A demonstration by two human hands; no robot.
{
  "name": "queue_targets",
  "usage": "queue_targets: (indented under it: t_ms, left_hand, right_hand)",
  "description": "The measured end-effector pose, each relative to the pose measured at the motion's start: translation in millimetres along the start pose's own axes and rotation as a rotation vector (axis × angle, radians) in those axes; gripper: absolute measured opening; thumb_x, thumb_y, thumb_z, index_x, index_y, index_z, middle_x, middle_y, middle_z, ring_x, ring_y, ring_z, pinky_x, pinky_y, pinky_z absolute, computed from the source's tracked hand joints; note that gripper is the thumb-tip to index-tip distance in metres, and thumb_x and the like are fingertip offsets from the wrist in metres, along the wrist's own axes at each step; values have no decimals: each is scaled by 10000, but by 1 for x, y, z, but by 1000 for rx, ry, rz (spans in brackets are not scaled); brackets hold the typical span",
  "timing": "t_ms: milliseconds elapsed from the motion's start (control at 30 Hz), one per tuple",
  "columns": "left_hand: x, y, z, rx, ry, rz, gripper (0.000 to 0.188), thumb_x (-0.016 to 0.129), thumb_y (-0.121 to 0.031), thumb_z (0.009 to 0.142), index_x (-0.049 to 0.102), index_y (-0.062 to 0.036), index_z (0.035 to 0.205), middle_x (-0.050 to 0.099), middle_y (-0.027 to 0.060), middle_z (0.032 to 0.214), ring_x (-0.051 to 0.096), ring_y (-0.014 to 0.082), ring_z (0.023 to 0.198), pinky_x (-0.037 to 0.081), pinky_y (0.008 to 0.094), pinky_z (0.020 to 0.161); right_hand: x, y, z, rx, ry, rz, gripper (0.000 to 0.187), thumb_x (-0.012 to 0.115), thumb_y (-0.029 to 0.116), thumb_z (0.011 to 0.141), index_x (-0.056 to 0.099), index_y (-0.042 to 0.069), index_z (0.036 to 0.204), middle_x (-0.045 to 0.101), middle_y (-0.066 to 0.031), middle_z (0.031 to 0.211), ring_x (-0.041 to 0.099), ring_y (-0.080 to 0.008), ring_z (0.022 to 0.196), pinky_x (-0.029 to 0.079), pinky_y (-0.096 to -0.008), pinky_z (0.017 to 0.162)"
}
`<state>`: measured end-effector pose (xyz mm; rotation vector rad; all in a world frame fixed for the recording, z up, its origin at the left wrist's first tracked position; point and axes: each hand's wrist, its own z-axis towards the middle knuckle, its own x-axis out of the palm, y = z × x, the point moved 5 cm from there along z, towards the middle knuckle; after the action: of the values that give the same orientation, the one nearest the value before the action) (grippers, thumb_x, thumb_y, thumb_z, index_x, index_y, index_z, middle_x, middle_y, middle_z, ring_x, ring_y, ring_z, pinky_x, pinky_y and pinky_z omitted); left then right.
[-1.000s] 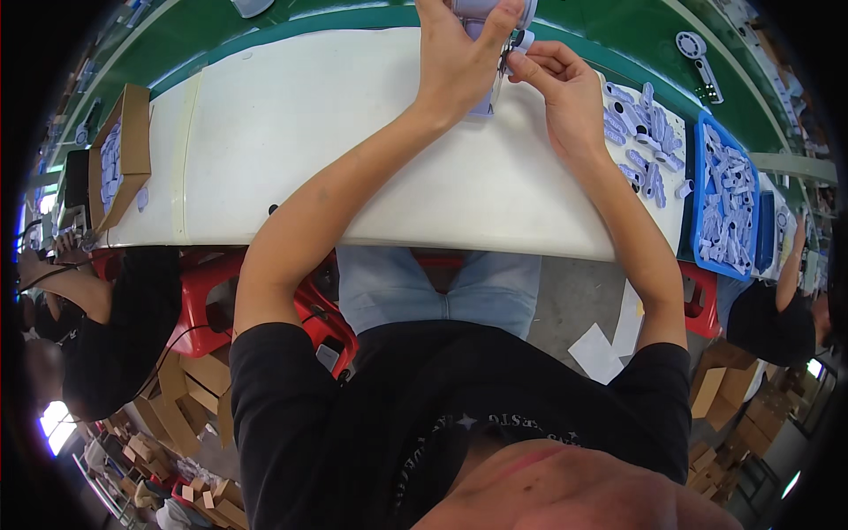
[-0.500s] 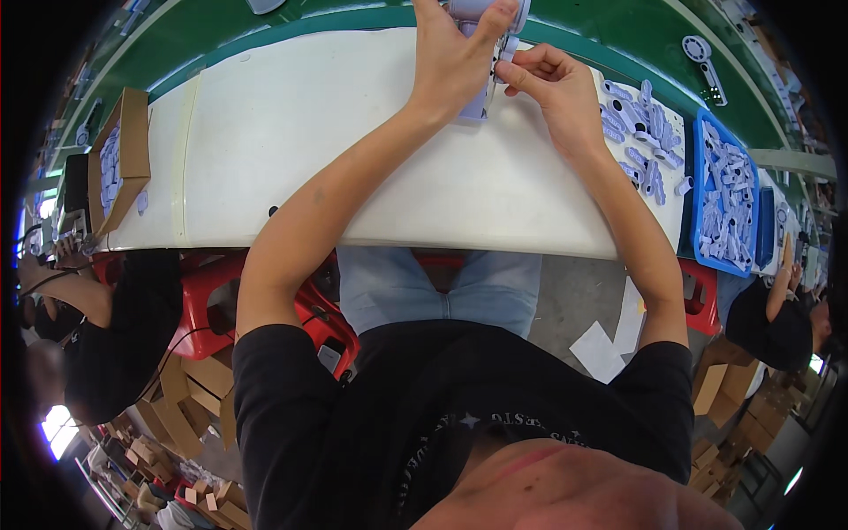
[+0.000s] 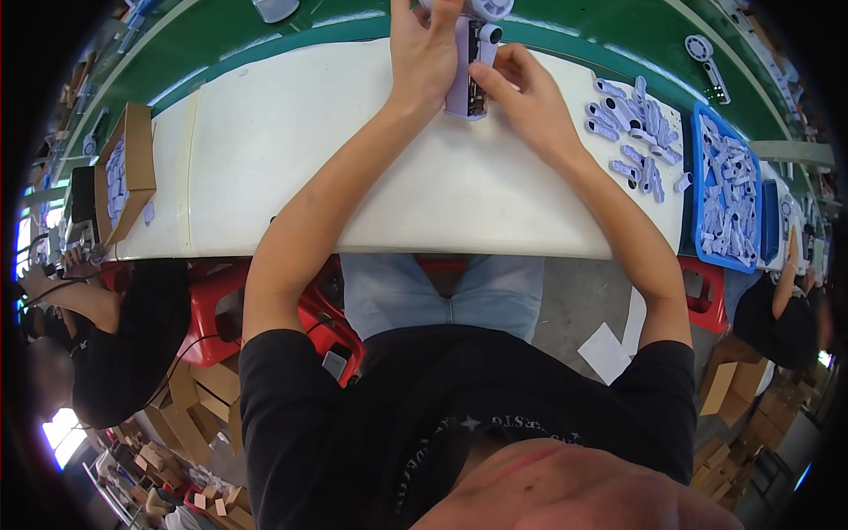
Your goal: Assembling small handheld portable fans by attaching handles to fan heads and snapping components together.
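My left hand (image 3: 422, 55) is wrapped around a lavender handheld fan (image 3: 457, 99) at the far edge of the table. The fan's round head is partly cut off by the top of the view. Dark inner parts show along the uncovered side of its handle. My right hand (image 3: 523, 95) is closed at that side, thumb on the handle's opening. A lavender handle cover (image 3: 491, 35) with a dark round spot sticks up between the right fingers and the fan. Most of this cover is hidden, so whether it touches the handle cannot be told.
Several lavender handle covers (image 3: 649, 124) lie at the table's right, beside a full blue bin (image 3: 698, 190). A cardboard box (image 3: 140, 168) of lavender parts stands at left. Across the green conveyor (image 3: 609, 40) lies another fan (image 3: 707, 64). Co-workers sit on both sides.
The fan and both my hands have shifted slightly left. The fan has turned so its uncovered handle faces me more. My right thumb now rests lower, on the opening.
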<state>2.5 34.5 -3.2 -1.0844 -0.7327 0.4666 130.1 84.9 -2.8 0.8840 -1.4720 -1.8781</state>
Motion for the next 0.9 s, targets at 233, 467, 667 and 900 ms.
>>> queue_targets:
  t_ms: [233,467,667,900]
  left_hand:
    - [0,-9,10,42,206,-70,527,567,-422,936,414,-43,1269,547,58,1104,510,117,993,431,271,836]
    - [7,-79,-1,903,460,753,610,718,-380,789,490,-47,1245,559,123,1195,536,253,1092,394,380,943]
    - [21,-56,-10,461,902,1309,543,749,-357,728,588,-49,1145,601,140,1127,533,299,1086,351,450,995]
    - [29,-41,-22,701,752,1455,465,718,-333,748,612,-34,1088,617,140,1022,550,289,1041,360,434,982]
  right_hand:
    - [-8,4,7,70,187,177,412,658,320,890,577,-1,1137,655,-93,968,615,-140,880,483,-275,778]
    - [-45,16,16,-174,120,-804,492,701,305,834,552,38,1219,617,-107,1086,595,-229,986,464,-306,872]
    - [-43,9,12,-385,151,-900,490,711,301,811,569,40,1201,605,-131,1115,576,-301,1015,466,-348,886]
    - [-42,8,9,-398,138,-931,455,688,280,832,572,38,1200,605,-137,1128,578,-314,1032,464,-367,896]
